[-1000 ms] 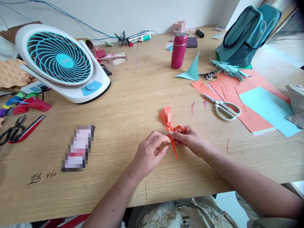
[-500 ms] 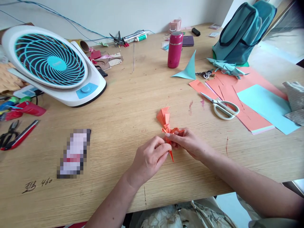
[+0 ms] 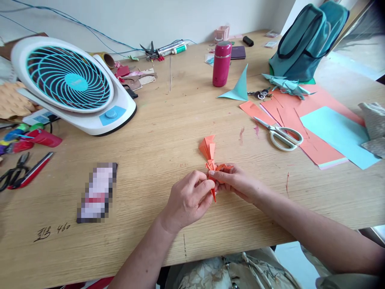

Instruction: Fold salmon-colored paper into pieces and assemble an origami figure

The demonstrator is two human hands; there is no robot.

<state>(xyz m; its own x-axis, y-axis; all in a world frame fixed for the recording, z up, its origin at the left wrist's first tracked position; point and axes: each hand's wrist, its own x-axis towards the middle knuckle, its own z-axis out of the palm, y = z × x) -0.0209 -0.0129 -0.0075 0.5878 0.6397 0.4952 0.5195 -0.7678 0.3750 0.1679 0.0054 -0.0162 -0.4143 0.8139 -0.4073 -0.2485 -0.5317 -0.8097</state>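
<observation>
An orange origami figure (image 3: 208, 147) is between my two hands over the wooden table, its pleated fan end pointing away from me. My left hand (image 3: 189, 196) pinches it low on its left side, close to a narrow pointed tip that sticks out toward me. With the thumb on top, my right hand (image 3: 236, 180) grips its middle and right side, where a folded limb shows above the fingers. The fingers cover much of the figure's centre.
White-handled scissors (image 3: 285, 137) lie on orange paper (image 3: 323, 150) at right, beside a turquoise sheet (image 3: 339, 134). Behind are a turquoise origami figure (image 3: 290, 85), keys (image 3: 261, 94), a folded turquoise piece (image 3: 237, 88), a magenta flask (image 3: 221, 64) and a backpack (image 3: 303, 44). A fan (image 3: 72, 80) stands left.
The pointed tip of the orange origami figure has swung slightly left and shows less length. My left hand has shifted a little, still pinching; my right hand keeps its hold.
</observation>
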